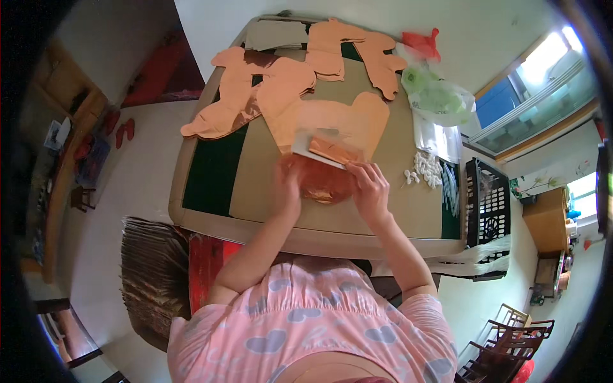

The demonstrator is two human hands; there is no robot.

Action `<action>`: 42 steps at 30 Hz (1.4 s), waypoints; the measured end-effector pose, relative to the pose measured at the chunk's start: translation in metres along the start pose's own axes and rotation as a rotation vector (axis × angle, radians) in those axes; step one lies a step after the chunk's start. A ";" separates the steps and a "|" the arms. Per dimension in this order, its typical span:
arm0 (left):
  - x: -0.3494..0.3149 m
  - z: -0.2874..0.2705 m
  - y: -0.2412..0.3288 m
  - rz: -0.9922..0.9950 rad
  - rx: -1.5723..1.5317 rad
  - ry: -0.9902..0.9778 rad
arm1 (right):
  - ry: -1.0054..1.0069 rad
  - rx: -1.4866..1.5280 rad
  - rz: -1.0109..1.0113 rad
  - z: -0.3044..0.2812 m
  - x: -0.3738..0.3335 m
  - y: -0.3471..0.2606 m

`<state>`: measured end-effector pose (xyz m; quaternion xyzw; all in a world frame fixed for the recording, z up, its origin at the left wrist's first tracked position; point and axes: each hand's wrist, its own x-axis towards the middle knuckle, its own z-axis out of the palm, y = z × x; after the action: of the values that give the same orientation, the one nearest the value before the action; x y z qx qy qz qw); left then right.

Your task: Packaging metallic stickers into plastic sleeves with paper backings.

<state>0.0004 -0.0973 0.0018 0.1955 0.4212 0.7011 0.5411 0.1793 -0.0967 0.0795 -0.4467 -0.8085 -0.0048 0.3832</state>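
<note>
Between my two hands lies a shiny rose-gold foil balloon (pixel 324 186), flat and partly folded. A pale card (pixel 305 149) sits at its far edge, with a narrow folded strip of the same foil (pixel 333 150) on top. My left hand (pixel 289 184) is closed at the left edge of the foil, its fingertips partly hidden. The fingers of my right hand (pixel 371 185) pinch the right edge near the card. Just beyond, a large flat foil balloon (pixel 375 118) lies on the table, partly covered by a blurred translucent sheet.
More flat foil balloons (pixel 223 115) and a stack of grey cards (pixel 276 36) lie farther back. At the right are clear plastic bags (pixel 437 102), small white pieces (pixel 428 169), thin pale straws (pixel 451 191) and a black crate (pixel 488 201). A cardboard stack (pixel 153 268) stands left of me.
</note>
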 end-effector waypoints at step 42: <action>-0.033 -0.008 -0.031 -0.310 0.399 -0.535 | -0.184 -0.111 -0.064 0.038 -0.035 0.027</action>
<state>0.0241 -0.1288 -0.0222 0.4075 0.4178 0.4386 0.6833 0.1861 -0.0926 0.0215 -0.4398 -0.8525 -0.0210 0.2817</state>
